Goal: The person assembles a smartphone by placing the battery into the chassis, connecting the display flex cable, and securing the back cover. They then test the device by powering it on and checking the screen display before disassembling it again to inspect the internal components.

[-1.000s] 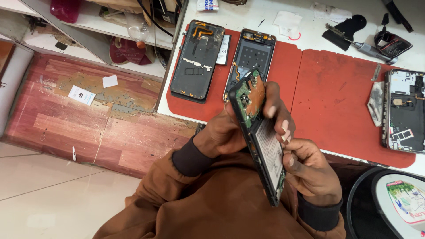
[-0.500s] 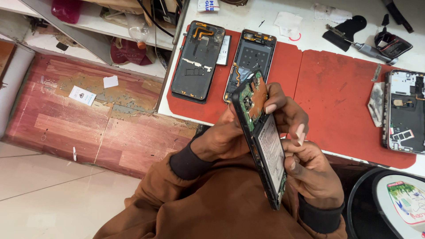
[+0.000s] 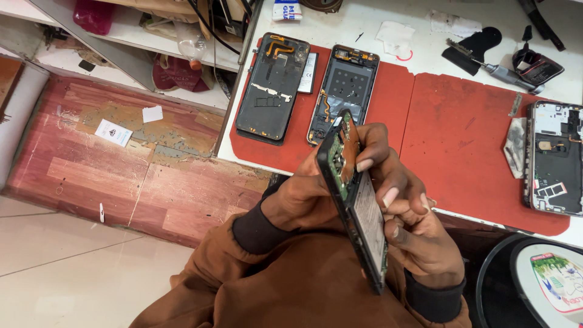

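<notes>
- You stand at a white surface (image 3: 425, 24) laid with red mats (image 3: 467, 127), above a worn red plank floor (image 3: 91, 176) that meets pale tile nearer you.
- Nearest to you, both hands meet over your brown sleeves (image 3: 285, 285), holding an opened phone (image 3: 355, 200) up off the surface, on edge.
- The phone's long axis runs from the upper left, far from you, down to the lower right, toward your chest; its green board end points away, its silvery battery end lies near your right wrist.
- Your left hand (image 3: 303, 197) is clenched around the phone's back from the left side, fingers hidden behind it.
- Your right hand (image 3: 419, 243) grasps the phone from the right, with fingertips (image 3: 388, 197) curled onto its open face near the middle and one finger up at the board end.
- Both hands touch the phone; the right one lies over the exposed face.
- Beyond the hands, two more opened phone shells (image 3: 273, 85) lie flat side by side on the left mat.
- At the right edge another opened phone (image 3: 555, 158) lies on the second mat.
- Farthest off, a screwdriver (image 3: 498, 70) and scraps of paper (image 3: 395, 33) rest on the white surface; shelves (image 3: 152, 30) stand at the upper left.
</notes>
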